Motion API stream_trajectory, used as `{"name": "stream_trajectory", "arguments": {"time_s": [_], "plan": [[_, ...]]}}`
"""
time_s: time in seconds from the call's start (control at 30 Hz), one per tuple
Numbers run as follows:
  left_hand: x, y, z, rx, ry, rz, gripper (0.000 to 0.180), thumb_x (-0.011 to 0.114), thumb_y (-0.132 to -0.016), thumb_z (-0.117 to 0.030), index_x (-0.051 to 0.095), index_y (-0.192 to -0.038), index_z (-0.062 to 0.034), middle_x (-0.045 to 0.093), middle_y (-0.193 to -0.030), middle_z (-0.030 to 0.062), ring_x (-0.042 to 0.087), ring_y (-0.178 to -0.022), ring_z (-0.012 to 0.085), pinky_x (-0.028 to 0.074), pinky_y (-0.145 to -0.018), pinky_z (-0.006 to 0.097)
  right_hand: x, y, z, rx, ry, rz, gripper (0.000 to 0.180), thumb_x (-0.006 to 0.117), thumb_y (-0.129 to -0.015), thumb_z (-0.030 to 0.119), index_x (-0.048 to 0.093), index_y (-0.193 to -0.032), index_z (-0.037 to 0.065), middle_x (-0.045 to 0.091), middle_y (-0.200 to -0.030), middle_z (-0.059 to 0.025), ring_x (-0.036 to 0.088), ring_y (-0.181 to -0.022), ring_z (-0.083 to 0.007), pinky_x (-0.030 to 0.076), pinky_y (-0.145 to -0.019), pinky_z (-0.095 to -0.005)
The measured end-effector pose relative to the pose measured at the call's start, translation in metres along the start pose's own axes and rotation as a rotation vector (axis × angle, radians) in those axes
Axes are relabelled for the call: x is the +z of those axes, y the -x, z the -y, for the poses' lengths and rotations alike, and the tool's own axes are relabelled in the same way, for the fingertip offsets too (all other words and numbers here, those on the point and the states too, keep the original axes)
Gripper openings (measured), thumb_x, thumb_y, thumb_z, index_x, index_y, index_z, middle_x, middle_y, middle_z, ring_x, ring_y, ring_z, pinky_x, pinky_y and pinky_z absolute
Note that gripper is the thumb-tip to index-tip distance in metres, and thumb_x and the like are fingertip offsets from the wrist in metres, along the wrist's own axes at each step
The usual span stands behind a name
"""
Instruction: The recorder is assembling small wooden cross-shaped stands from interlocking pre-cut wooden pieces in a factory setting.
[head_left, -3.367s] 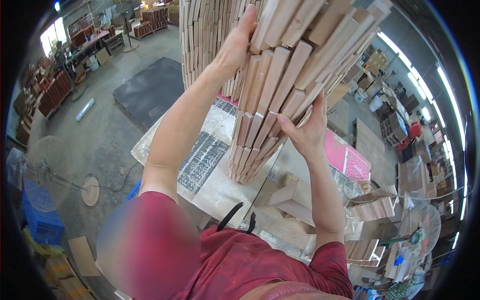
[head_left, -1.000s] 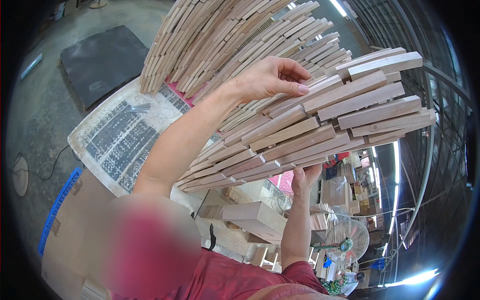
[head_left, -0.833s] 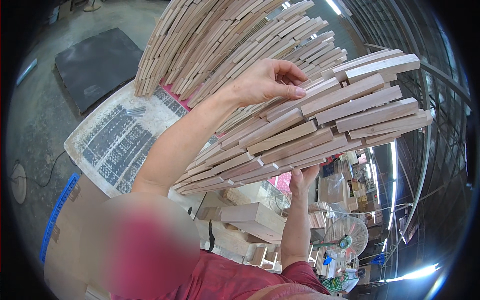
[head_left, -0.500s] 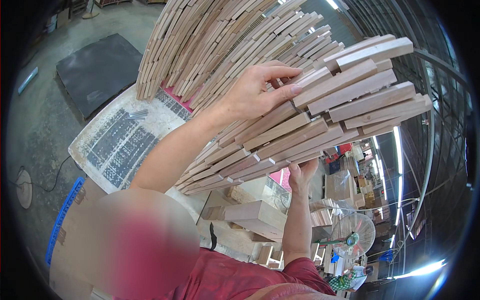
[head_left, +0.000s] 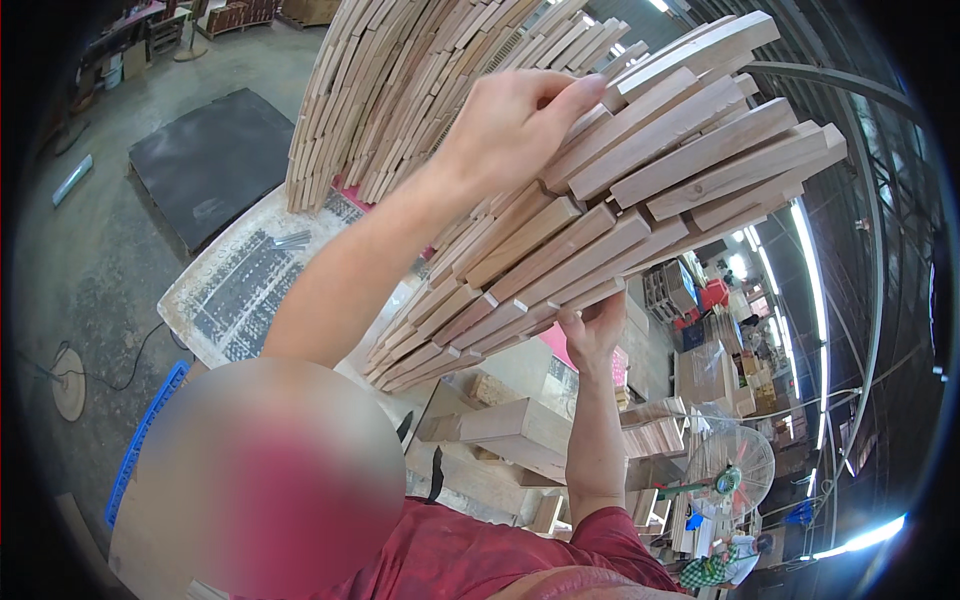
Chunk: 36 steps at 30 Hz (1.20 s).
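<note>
A tall stack of pale wooden strips (head_left: pixel 540 235) leans across the middle of the view, its uneven ends stepped toward the upper right. At the stack's upper edge, my left hand (head_left: pixel 520 125) is closed, its thumb pressed near the end of a wooden strip (head_left: pixel 587 122); its other fingers are partly hidden. Lower down, my right hand (head_left: pixel 598 330) curls around the underside of the stack, against the lowest wooden strip (head_left: pixel 592 293). Some of its fingers are out of sight behind the wood.
More strip stacks (head_left: pixel 385 90) stand behind, on a worn white platform (head_left: pixel 185 305). A dark flat sheet (head_left: pixel 215 155) lies on the floor at left. Below are a long carton (head_left: pixel 520 430) and a fan (head_left: pixel 730 475). Another person (head_left: pixel 735 560) is at lower right.
My left hand has moved up along the stack's upper edge, its fingers now more closed. My right hand stays under the stack. The whole view has shifted slightly.
</note>
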<state>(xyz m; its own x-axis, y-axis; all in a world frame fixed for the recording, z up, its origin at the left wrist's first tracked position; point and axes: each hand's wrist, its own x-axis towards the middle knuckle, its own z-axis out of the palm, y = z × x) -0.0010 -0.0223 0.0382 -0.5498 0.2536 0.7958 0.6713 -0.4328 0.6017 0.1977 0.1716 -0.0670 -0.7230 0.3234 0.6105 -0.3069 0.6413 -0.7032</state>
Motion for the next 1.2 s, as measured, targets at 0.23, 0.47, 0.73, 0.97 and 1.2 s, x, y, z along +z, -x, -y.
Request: {"name": "stream_trajectory", "arguments": {"time_s": [0.23,0.47,0.73,0.97,1.2], "plan": [[-0.005,-0.035,0.025,-0.021,0.122,0.219,0.044,0.07,-0.098,-0.042,0.077,-0.113,-0.0009,0.074,-0.093,0.0046,0.065,-0.081,0.0094,0.056,-0.073,0.028,-0.001,0.002,-0.003,-0.023,0.036,-0.003,0.115,0.09,-0.071,0.054,0.033,-0.151,-0.005,0.049,-0.145,-0.0165,0.049,-0.134,-0.0274,0.037,-0.114,-0.04],[-0.014,-0.046,0.026,-0.061,0.072,0.327,0.038,0.071,-0.099,-0.034,0.074,-0.118,-0.0021,0.074,-0.099,0.0026,0.064,-0.085,0.0087,0.054,-0.076,0.025,0.005,0.001,0.003,-0.039,-0.004,-0.034,0.113,0.09,-0.072,0.051,0.032,-0.151,-0.006,0.05,-0.144,-0.0168,0.051,-0.133,-0.0274,0.039,-0.112,-0.0401],[-0.004,-0.019,0.025,-0.155,0.151,0.089,0.049,0.06,-0.105,-0.036,0.065,-0.129,0.0062,0.072,-0.116,0.0088,0.066,-0.103,0.0152,0.051,-0.095,0.03,0.009,-0.01,0.004,-0.138,0.146,-0.04,0.108,0.088,-0.071,0.045,0.036,-0.151,-0.005,0.055,-0.14,-0.0222,0.056,-0.13,-0.0351,0.044,-0.109,-0.0439],[0.025,0.028,-0.076,0.211,-0.161,0.011,0.111,0.079,-0.079,-0.062,0.034,-0.153,0.0067,0.06,-0.134,0.0244,0.065,-0.119,0.032,0.056,-0.099,0.042,0.011,-0.013,0.019,-0.15,0.279,0.033,0.124,0.09,-0.067,0.048,0.024,-0.156,-0.008,0.048,-0.14,-0.027,0.046,-0.132,-0.0423,0.04,-0.11,-0.0476],[0.032,-0.012,-0.053,0.137,-0.203,0.006,0.072,0.068,-0.095,-0.044,0.047,-0.143,0.0055,0.063,-0.13,0.0158,0.064,-0.114,0.0225,0.05,-0.101,0.036,0.024,-0.01,0.018,-0.334,0.413,-0.102,0.133,0.086,-0.066,0.062,0.024,-0.148,-0.022,0.048,-0.125,-0.0337,0.049,-0.117,-0.0465,0.044,-0.101,-0.0519]]}}
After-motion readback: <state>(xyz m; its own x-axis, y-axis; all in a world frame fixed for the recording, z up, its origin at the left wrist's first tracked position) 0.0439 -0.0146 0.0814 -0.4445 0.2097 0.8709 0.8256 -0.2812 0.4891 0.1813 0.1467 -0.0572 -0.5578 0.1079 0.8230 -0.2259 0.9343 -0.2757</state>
